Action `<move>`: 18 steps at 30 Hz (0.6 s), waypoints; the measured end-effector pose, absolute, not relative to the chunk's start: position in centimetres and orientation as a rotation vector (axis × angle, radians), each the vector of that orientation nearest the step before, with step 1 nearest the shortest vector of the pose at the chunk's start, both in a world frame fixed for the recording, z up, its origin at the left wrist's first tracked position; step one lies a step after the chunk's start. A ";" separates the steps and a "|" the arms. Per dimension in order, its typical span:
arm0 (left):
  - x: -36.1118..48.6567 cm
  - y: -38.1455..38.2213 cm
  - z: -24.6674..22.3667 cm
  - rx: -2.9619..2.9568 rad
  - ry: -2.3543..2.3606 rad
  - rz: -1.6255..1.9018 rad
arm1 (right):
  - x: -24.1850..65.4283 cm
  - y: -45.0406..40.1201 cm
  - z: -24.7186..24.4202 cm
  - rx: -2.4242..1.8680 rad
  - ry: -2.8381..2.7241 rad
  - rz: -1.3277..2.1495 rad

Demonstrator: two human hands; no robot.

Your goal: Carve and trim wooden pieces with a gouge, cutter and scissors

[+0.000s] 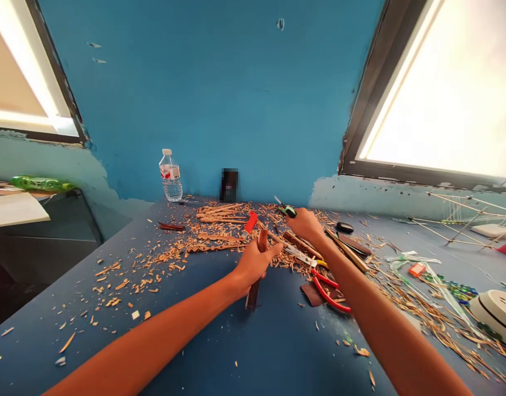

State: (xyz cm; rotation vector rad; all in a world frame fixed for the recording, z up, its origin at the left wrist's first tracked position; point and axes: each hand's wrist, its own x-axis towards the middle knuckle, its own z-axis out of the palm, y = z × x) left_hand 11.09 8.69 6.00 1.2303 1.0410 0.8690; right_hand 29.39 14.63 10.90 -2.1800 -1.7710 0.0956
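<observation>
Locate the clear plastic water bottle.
The clear plastic water bottle stands upright at the back of the blue table, against the blue wall, left of both hands.

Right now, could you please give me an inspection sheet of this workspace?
Surface: blue table, strewn with wood shavings.
Job's things: dark wooden piece stood on the table; thin stick across its top.
Clutter: red-handled pliers, water bottle, wooden strips, thin rods.
Hands: left hand grips the wooden piece; right hand grips a green-handled cutter.
Cables: nothing seen.
Surroundings: blue wall, window at each side.
</observation>
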 end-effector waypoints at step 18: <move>3.9 0.0 6.9 1.305 0.769 0.863 | 24.2 -1.1 5.4 -1.413 -2.192 -0.053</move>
